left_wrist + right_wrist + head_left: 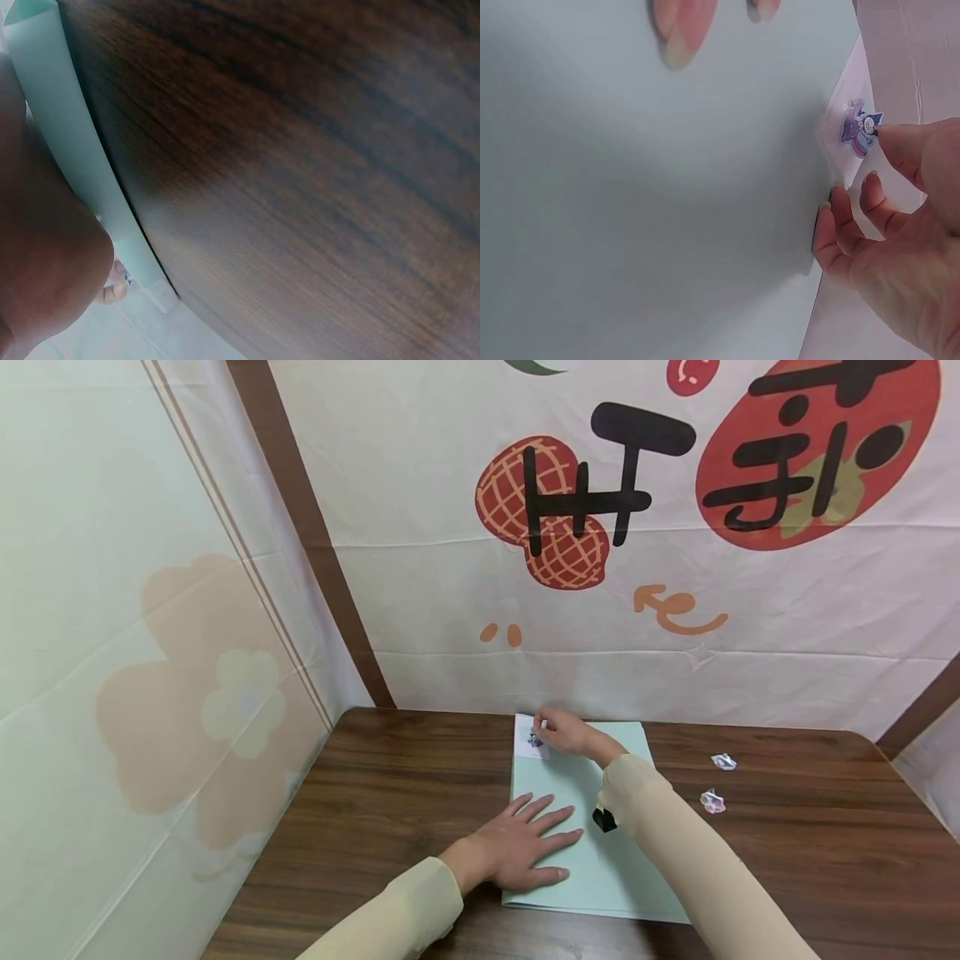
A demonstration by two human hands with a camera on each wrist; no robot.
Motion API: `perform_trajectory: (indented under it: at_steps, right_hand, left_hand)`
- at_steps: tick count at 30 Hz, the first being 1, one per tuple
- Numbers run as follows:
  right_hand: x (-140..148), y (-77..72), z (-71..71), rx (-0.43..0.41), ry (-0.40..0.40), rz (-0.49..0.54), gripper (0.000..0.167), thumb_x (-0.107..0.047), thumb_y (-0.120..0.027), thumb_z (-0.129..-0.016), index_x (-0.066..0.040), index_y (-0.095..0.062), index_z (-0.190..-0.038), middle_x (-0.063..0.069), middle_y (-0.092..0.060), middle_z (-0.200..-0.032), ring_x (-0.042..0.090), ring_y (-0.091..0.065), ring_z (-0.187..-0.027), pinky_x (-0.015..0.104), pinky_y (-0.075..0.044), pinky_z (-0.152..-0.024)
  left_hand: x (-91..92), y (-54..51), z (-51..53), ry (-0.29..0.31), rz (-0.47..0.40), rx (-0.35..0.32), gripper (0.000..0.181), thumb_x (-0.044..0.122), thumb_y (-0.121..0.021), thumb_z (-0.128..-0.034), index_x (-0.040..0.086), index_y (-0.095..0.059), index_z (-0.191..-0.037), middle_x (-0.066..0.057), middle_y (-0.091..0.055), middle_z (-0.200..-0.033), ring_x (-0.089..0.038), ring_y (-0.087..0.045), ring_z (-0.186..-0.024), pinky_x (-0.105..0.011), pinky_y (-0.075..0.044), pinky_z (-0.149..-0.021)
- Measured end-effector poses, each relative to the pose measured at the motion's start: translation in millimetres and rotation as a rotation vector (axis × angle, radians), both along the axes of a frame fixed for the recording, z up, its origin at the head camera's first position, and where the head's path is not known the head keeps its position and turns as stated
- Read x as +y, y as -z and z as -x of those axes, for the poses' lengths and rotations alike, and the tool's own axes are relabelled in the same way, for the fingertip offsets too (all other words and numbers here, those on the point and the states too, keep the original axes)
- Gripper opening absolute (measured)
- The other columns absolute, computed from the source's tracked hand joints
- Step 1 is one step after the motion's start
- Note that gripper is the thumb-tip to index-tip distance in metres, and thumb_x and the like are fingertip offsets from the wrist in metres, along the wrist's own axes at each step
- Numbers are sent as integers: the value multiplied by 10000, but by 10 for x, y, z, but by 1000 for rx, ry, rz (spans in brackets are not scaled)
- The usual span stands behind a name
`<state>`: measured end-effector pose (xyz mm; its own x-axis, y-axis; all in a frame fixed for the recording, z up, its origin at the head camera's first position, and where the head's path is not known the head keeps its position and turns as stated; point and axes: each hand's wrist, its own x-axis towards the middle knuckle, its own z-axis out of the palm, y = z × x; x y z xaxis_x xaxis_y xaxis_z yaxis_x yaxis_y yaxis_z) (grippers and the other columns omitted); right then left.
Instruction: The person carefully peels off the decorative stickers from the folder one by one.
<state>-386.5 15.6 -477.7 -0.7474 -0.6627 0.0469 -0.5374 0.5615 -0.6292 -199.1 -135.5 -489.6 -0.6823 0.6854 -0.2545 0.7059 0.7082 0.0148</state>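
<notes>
Sticker (859,131), purple, is pinched by right hand (566,732) at white square (523,747), 11 o'clock on pale-green sheet (596,881); left hand (519,853) lies spread at 8 o'clock.

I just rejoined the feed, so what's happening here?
A person's left hand lies spread on the pale green sheet. The right hand holds a small purple cartoon cutout at the white patch in the sheet's far-left corner; I can't tell whether it is stuck down. Two shiny pieces lie on the wooden table, to the right.
</notes>
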Motion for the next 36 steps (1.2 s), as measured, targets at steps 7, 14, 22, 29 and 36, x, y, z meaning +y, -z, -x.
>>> perform_trajectory:
  at_steps: [7,14,22,29,36]
  right_hand:
    - [-5,9,-19,16,16,9,91,-54,-521,-1030,-11,-599,-1011,61,-552,-927,193,-490,-815,305,-402,-691]
    - [3,-65,-13,-49,48,23,91,-58,-525,-1046,-21,-606,-1030,78,-581,-958,202,-502,-849,316,-410,-718]
    - [31,-68,-11,-86,87,79,80,-46,-521,-1043,-22,-597,-1037,110,-600,-1056,238,-508,-933,349,-420,-787]
    - [37,-85,-24,-69,73,89,76,-47,-520,-1039,-18,-590,-1035,123,-611,-1068,251,-520,-963,385,-435,-842]
    - [68,-104,-19,-99,59,96,84,-60,-510,-1052,-6,-573,-1062,116,-606,-1047,225,-511,-902,334,-431,-760]
  left_hand:
    - [-3,-18,-10,2,-13,-2,620,646,-229,-1061,408,-195,-1633,87,-87,-1723,-234,-59,-1588,-484,-96,-1266]
    - [4,-7,8,0,-9,-5,620,645,-232,-1062,409,-194,-1633,87,-82,-1724,-235,-49,-1589,-483,-85,-1266]
    - [-3,63,41,6,1,4,626,660,-223,-1055,421,-180,-1632,105,-65,-1724,-227,-39,-1590,-476,-70,-1268]
    - [-12,68,40,6,0,14,628,672,-201,-1050,434,-162,-1630,110,-55,-1723,-221,-29,-1590,-471,-66,-1269]
    - [-20,43,43,6,-20,-10,627,654,-230,-1058,411,-186,-1634,99,-71,-1724,-223,-40,-1589,-483,-73,-1267]
